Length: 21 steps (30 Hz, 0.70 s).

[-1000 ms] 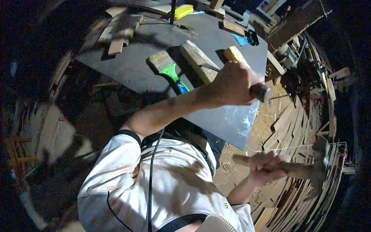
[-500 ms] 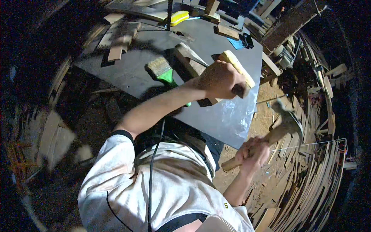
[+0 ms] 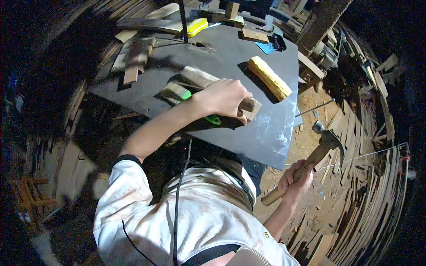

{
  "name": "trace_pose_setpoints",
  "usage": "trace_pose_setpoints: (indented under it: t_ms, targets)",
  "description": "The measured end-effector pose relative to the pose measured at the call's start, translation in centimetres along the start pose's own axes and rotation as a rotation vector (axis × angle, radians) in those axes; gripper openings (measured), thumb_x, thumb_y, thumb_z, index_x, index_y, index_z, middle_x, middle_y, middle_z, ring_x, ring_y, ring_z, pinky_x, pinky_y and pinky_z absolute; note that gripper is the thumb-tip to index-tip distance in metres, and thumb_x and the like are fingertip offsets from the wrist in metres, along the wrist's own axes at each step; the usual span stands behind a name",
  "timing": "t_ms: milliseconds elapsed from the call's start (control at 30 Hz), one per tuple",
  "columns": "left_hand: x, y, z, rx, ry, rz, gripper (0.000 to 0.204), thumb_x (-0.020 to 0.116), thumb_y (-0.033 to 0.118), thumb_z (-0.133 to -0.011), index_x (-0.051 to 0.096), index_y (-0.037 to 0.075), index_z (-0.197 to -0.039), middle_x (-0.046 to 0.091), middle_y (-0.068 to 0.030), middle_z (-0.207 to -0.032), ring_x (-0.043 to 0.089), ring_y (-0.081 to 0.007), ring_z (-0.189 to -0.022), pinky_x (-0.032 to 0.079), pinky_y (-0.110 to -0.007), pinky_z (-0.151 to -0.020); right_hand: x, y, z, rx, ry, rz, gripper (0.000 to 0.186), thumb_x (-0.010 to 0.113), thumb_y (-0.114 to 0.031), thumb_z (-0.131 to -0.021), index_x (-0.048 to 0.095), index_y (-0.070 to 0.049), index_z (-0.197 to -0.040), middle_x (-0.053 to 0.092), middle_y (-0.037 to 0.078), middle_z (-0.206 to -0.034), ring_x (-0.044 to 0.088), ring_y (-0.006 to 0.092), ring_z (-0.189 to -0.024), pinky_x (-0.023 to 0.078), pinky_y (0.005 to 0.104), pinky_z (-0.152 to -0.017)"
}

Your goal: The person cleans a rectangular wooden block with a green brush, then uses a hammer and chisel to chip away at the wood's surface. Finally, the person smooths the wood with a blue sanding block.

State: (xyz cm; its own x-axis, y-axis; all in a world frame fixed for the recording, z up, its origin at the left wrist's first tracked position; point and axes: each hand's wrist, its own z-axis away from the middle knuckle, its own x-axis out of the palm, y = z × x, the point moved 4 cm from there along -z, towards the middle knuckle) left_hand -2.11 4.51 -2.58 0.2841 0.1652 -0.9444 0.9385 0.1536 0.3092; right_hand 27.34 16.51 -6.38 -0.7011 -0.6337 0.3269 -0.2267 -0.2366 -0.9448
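Note:
My left hand [image 3: 228, 99] is closed on a weathered wooden block [image 3: 197, 76] on the grey sheet-topped table [image 3: 262, 133]. The green-handled paintbrush [image 3: 172, 94] lies beside the block, partly hidden by my arm and hand. A pale yellow, rough wooden piece [image 3: 268, 77] rests to the right of that hand. Past the table's right edge, my right hand [image 3: 295, 177] grips the wooden handle of a claw hammer [image 3: 327, 137], its head raised toward the upper right.
Boards [image 3: 135, 62] lie at the table's left, and a yellow sponge-like item [image 3: 197, 27], a blue item [image 3: 265, 47] and a thin dark upright [image 3: 183, 24] are at the back. Stacked timber strips [image 3: 372, 195] and scraps cover the floor at right.
My left hand has moved left from the yellow piece onto the weathered block; the dark object it held is no longer distinguishable. The hammer, earlier pointing right, now angles upward.

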Motion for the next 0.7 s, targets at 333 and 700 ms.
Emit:
trace_pose_setpoints:
  t_ms: [333,700]
  targets:
    - [-2.3,9.0,1.1,0.408,0.507,0.084,0.020,0.071,0.029,-0.080,0.060,0.011,-0.078,0.064,-0.0090,-0.069,0.068,-0.0305,-0.065,0.054,-0.044,-0.058,1.4,0.8,0.8,0.050,0.120,0.036,0.047,0.045,-0.056,-0.101,0.050,-0.010,-0.093,0.038,0.001,-0.053,0.029,0.0111,-0.033,0.027,0.0282,-0.030]
    - [-2.6,7.7,-1.0,0.126,0.674,0.303,0.016,0.071,0.021,-0.071,0.060,0.011,-0.076,0.064,-0.0126,-0.066,0.067,-0.0352,-0.065,0.053,-0.046,-0.060,1.6,-0.6,0.3,-0.075,-0.034,0.147,0.052,0.044,-0.055,-0.101,0.055,-0.005,-0.111,0.041,0.001,-0.055,0.031,0.0103,-0.032,0.029,0.0299,-0.030]
